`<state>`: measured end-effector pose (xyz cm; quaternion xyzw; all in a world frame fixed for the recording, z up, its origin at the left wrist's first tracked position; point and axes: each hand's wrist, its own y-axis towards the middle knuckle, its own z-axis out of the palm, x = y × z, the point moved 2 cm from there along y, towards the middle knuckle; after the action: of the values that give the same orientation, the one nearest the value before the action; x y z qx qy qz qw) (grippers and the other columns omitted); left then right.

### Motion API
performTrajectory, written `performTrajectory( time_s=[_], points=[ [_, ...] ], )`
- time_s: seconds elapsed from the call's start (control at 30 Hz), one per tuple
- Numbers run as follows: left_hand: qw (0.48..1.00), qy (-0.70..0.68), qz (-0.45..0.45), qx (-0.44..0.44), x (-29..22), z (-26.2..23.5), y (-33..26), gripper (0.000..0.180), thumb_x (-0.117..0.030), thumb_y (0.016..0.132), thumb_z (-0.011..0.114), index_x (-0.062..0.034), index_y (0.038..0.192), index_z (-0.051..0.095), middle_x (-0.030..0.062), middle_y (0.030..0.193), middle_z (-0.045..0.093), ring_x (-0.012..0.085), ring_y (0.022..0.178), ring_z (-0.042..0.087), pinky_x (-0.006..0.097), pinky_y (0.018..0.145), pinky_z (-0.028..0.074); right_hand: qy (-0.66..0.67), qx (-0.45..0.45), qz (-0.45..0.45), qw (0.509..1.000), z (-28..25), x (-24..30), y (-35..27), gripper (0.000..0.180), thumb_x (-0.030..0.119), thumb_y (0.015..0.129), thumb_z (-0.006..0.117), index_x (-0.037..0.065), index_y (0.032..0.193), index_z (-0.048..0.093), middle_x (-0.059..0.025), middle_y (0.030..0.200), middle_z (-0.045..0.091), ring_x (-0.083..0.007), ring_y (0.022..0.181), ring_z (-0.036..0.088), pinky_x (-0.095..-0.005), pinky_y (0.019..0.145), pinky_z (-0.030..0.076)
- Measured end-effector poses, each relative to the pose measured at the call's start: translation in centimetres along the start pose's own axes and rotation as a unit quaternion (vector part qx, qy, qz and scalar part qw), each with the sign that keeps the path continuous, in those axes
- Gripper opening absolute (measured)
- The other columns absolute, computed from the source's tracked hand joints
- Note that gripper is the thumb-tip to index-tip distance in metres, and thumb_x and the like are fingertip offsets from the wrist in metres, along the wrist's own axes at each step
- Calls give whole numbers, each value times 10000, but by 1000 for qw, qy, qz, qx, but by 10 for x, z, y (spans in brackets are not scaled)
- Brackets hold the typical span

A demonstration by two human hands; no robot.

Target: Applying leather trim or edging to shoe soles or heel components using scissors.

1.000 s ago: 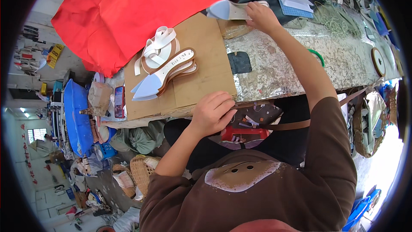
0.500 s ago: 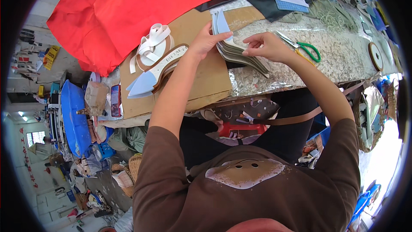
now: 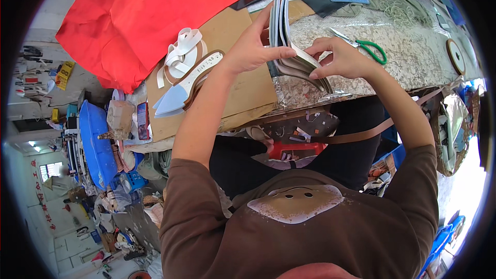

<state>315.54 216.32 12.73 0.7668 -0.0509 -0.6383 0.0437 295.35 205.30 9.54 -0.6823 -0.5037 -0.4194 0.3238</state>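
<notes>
A stack of curved shoe insoles (image 3: 281, 23), pale blue at the far part and grey-brown toward me, is tilted up on edge over the table. My left hand (image 3: 253, 49) is wrapped round its left side, with the thumb across the edges. At its near end, my right hand (image 3: 341, 59) pinches the layers between thumb and fingers. To the left, a smaller pile of similar insoles (image 3: 175, 95), with brown edges and a white heel part, lies on the cardboard (image 3: 245, 90). Beyond that pile rests a coil of white strap (image 3: 182, 54).
Green-handled scissors (image 3: 373, 50) lie right of my right hand. A roll of tape (image 3: 455, 57) is at the table's right end. Red sheet material (image 3: 155, 15) covers the far left. A phone (image 3: 143, 121) and a blue tub (image 3: 95, 144) are at the left.
The insole stack has been raised from lying flatter to standing on edge, its layers fanned apart at the top. My right hand has moved from beside the stack onto its near end.
</notes>
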Motion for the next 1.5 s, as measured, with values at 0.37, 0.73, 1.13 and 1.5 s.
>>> performTrajectory(
  time_s=[0.37, 0.73, 1.13, 1.5],
  points=[
    [994, -94, -24, 43, 21, -5, 19, 508, -74, 862, 632, -66, 1345, 476, 68, 1324, 549, 193, 1213, 529, 341, 1002, 427, 339, 20, 11, 941, -2, -42, -25, 582, 198, 787, 723, -17, 1301, 555, -125, 1185, 644, -188, 1071, 618, -324, 968, 459],
    [955, -276, -15, -105, 67, -13, 60, 334, -22, 860, 550, 28, 1190, 552, 208, 1108, 665, 324, 990, 670, 413, 935, 500, 319, -170, 64, 930, -19, -47, -91, 642, 340, 849, 646, -23, 1350, 476, -104, 1114, 624, -165, 998, 600, -290, 890, 474],
    [891, 46, 177, -416, 74, -108, 96, 568, -188, 927, 605, -5, 1406, 361, 223, 1241, 573, 318, 1075, 608, 426, 946, 474, 219, -201, 56, 953, 16, -14, -60, 461, 211, 822, 764, -20, 1194, 619, -54, 1065, 556, -137, 954, 585, -290, 833, 498],
    [970, -143, -195, 24, 31, 42, -22, 701, -199, 826, 766, 5, 1404, 427, 127, 1158, 641, 180, 1025, 633, 328, 924, 498, 151, -107, 43, 982, 62, 0, -68, 479, 181, 775, 792, -4, 1186, 631, -95, 1056, 550, -190, 1005, 617, -344, 865, 546]
  ],
)
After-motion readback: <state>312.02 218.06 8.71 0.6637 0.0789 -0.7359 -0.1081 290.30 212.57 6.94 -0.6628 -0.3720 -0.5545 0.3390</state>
